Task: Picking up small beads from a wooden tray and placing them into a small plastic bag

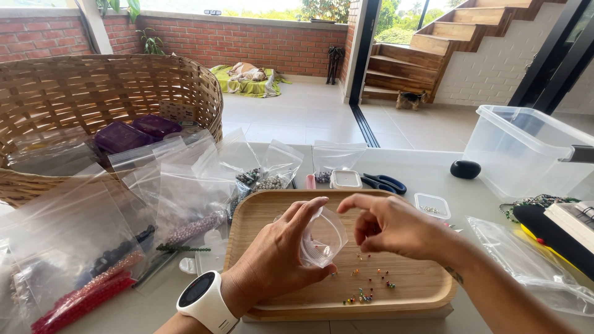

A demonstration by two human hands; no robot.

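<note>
Your left hand (272, 256) has its grip wrapped around a small clear plastic cup (322, 238), thumb and fingers closed on its wall, cup tilted with its mouth toward your right hand (396, 226). The right grip is narrow: fingertips drawn together in a pinch just at the cup's rim; whether a bead sits between them is too small to tell. Both hands hover over the bamboo tray (260, 213), with loose coloured beads (365, 291) scattered on its near half, just below the cup. Reads as bead sorting, mid-step: picking beads off the tray into the cup. Next move likely calls for a fine pinch on one bead and the cup held steady and close. Around the tray on the counter: zip bags of beads (185, 210) to your left, wicker basket (111, 93) behind them, scissors (383, 182) and a small lidded box (345, 179) past the far edge, clear storage bin (526, 148) on the right.
</note>
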